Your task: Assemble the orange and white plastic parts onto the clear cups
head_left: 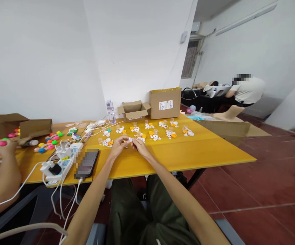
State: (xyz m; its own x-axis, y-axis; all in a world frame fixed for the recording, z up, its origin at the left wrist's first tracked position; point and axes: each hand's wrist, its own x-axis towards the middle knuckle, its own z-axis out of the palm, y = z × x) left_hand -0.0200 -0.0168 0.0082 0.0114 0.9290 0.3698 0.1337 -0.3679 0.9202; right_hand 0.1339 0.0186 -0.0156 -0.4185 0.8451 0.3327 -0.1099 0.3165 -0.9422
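Note:
Over the yellow table (188,153), my left hand (119,145) pinches a small white part (130,140), too small to tell its kind. From the other side my right hand (140,147) is closed, fingertips against the same part. Around my hands lie several little groups of white pieces, orange round pieces and clear plastic cups. One group with a white and orange piece (108,142) is just left of my left hand; an orange round piece (143,136) lies behind my right hand.
Left of me are a phone (89,164) and a power strip (68,163) with trailing cables. A bottle (110,111), an open cardboard box (134,111) and a taller box (165,103) stand at the back. Another person's arm (8,166) works beside colourful balls (50,146).

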